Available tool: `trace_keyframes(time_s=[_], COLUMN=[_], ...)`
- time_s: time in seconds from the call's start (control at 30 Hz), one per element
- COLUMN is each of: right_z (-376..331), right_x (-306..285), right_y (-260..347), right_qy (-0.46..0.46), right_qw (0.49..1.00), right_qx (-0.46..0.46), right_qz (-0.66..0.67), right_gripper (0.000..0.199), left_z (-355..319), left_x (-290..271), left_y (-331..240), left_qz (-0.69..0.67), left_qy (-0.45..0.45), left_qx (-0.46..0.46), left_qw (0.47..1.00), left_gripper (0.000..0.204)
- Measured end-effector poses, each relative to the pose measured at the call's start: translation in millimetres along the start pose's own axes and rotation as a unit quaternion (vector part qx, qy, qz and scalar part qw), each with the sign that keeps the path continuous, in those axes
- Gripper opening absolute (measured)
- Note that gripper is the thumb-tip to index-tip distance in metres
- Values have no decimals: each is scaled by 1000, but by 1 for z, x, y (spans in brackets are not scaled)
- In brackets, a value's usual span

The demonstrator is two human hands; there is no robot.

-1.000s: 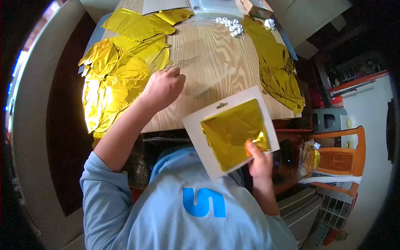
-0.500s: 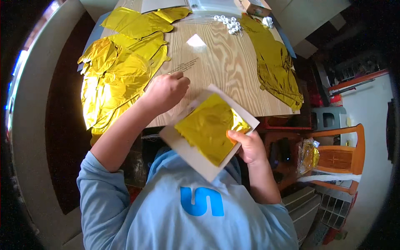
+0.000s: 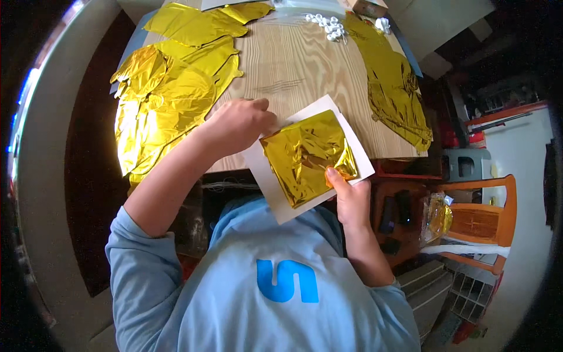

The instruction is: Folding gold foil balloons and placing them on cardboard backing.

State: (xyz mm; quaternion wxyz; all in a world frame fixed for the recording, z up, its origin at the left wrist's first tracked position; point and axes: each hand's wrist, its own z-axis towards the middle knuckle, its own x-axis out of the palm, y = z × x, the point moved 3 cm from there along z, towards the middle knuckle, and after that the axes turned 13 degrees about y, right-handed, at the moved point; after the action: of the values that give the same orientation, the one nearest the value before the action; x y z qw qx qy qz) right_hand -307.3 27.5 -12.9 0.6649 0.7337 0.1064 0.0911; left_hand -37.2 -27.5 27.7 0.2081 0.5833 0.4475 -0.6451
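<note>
My right hand (image 3: 350, 202) grips a white card (image 3: 280, 212) by its lower right side, with the thumb on top. On that card lies a folded gold foil balloon (image 3: 305, 155), creased and shiny, with an orange bit under the thumb. My left hand (image 3: 243, 122) is closed, its fingertips close to the card's upper left edge. Beyond its knuckles, faint dark print shows on a clear plastic bag (image 3: 284, 88), which the left hand appears to pinch; its outline is hard to see against the wood.
Overlapping gold foil pieces (image 3: 170, 100) cover the left of the wooden table (image 3: 281, 53). Another gold foil piece (image 3: 387, 88) lies on the right. Small white rings (image 3: 328, 26), clear plastic (image 3: 308, 6) and a cardboard box (image 3: 369, 7) are at the back. A wooden chair (image 3: 478, 220) stands at right.
The card with the gold foil has swung up and turned, nearer my left hand. The dark print has shifted right and turned, and a bright patch on the table has vanished.
</note>
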Motion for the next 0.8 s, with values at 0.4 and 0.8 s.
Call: trace_keyframes(time_s=[0.4, 0.8], right_z=[-11, -12], right_x=[17, 43], right_y=[-15, -37], right_qy=[-58, -59], right_qw=[997, 966], right_qx=[-12, 13], right_qz=[45, 250], right_gripper=[29, 35], left_z=[-15, -55], left_x=[-24, 6], left_y=[-24, -5], left_qz=[67, -98], left_qy=[-11, -174], left_qx=[-56, -82], left_qw=[996, 976], left_gripper=[38, 34])
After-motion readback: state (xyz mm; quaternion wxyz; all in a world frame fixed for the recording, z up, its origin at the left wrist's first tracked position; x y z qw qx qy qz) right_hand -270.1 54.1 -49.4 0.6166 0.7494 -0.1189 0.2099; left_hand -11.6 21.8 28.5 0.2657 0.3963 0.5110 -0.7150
